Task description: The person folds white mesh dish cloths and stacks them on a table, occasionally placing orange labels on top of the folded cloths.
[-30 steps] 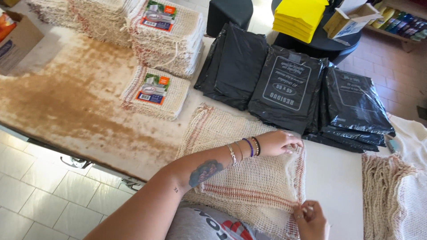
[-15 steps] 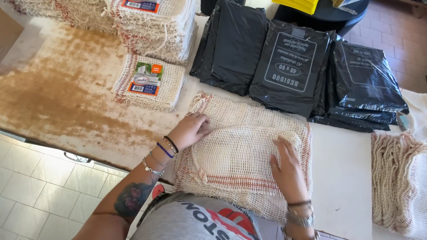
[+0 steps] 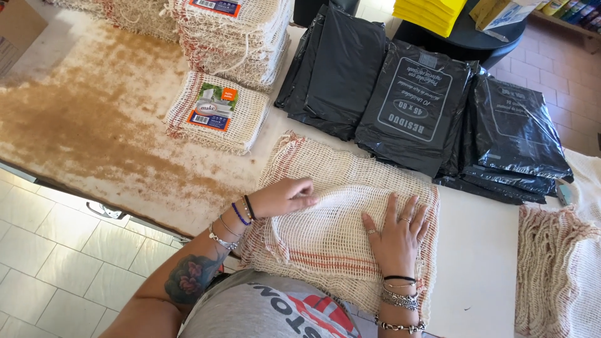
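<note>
A cream open-weave mesh cloth (image 3: 325, 169) with red stripes lies spread on the table's front edge. My left hand (image 3: 285, 197) rests on its left part, fingers together and pointing right. My right hand (image 3: 395, 231) lies flat on its right part, fingers spread and pointing away from me. Neither hand grips anything. Both wrists carry bracelets.
A folded mesh cloth with a colourful label (image 3: 216, 112) lies to the left, and tall stacks of the same (image 3: 235, 34) stand behind it. Black plastic bag packs (image 3: 413, 106) lie at the back. More mesh cloths (image 3: 557, 263) sit at the right. The table top (image 3: 87, 131) is stained brown.
The cloth went from folded over under my hands to spread flat. My left hand slid right along it, and my right hand moved up and flattened on it.
</note>
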